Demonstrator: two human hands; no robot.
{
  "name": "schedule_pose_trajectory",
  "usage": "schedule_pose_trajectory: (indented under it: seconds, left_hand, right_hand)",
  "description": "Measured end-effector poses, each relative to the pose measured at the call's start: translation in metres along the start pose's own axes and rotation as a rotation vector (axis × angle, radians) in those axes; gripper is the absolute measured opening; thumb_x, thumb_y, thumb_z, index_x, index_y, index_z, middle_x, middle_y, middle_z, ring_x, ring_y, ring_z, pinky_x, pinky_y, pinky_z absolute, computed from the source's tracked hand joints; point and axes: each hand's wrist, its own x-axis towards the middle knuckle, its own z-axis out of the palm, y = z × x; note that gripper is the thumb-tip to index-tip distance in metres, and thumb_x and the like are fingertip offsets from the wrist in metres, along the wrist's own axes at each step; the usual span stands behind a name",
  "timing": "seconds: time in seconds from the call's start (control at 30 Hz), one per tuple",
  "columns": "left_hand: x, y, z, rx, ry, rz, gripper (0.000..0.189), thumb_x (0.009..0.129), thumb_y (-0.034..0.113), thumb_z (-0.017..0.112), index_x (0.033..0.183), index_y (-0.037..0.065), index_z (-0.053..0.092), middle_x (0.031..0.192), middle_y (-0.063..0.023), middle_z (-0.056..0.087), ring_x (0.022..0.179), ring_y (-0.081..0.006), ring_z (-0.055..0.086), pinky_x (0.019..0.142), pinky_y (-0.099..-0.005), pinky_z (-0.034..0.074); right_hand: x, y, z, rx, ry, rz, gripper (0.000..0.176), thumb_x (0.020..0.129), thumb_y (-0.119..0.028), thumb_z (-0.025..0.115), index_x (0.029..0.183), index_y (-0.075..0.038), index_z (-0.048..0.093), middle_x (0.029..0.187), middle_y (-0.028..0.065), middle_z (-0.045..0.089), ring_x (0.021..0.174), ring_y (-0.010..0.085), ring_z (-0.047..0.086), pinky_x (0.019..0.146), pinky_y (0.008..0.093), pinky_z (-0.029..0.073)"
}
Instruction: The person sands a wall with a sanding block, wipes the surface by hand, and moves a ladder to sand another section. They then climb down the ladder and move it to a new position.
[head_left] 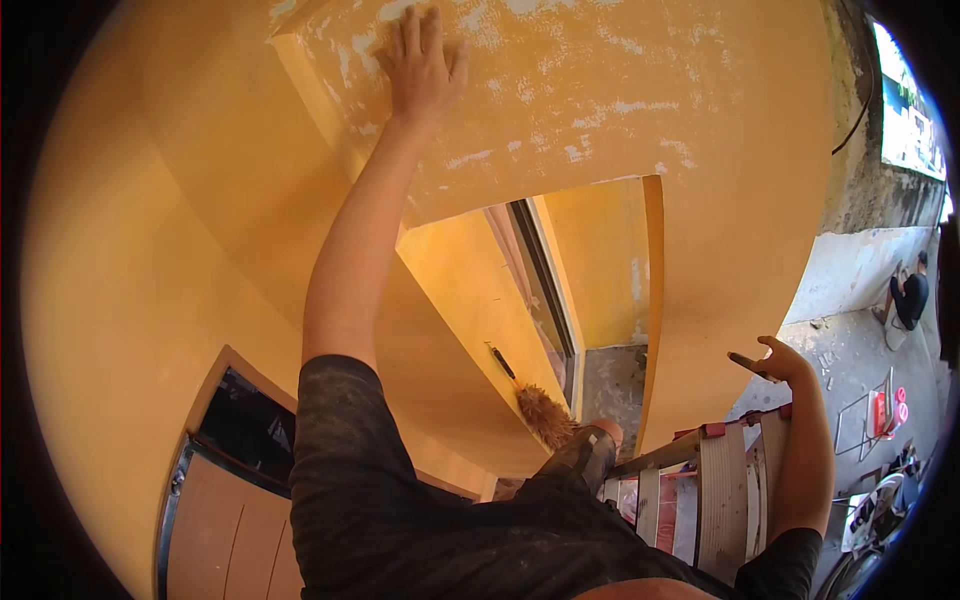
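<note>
My left hand (425, 75) is raised against the orange wall (570, 70), fingers spread on a patch where the paint is worn to white streaks. Low on the right, my right hand (787, 362) grips a short, dark, narrow tool (748, 366); its working end cannot be made out. Below that hand is the top of a ladder (722, 490) with red end pieces, close beside my body.
A wall opening (530, 290) lies under the worn patch. A feather duster (545, 415) with a black handle hangs below it. At far right, a person (910, 292) crouches by the wall, near a red folding chair (880, 412). A brown door (225, 530) stands lower left.
</note>
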Motion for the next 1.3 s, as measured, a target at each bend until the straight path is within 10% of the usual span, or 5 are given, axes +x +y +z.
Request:
schedule_pose_trajectory:
  seconds: [0.67,1.3]
  left_hand:
    - [-0.133,0.072,-0.003,-0.12,-0.111,0.048,0.067,0.093,0.043,0.05,0.145,0.003,0.036,0.151,-0.0266,0.027,0.139,-0.0476,0.025,0.109,-0.0652,0.016]
    - [-0.118,0.056,-0.008,-0.27,-0.054,0.073,0.052,0.098,0.039,0.044,0.144,0.016,0.04,0.147,-0.0106,0.043,0.14,-0.0402,0.028,0.106,-0.0722,0.013]
  right_hand:
    - [-0.001,0.003,-0.001,0.092,-0.028,0.091,0.083,0.073,-0.011,0.076,0.145,0.001,0.035,0.075,0.0116,0.065,0.06,0.0143,0.059,0.051,0.0265,0.045]
    - [-0.025,-0.022,0.001,0.004,0.066,0.121,0.086,0.074,-0.029,0.081,0.141,0.004,0.038,0.061,0.0059,0.057,0.048,0.0103,0.05,0.042,0.0246,0.038]
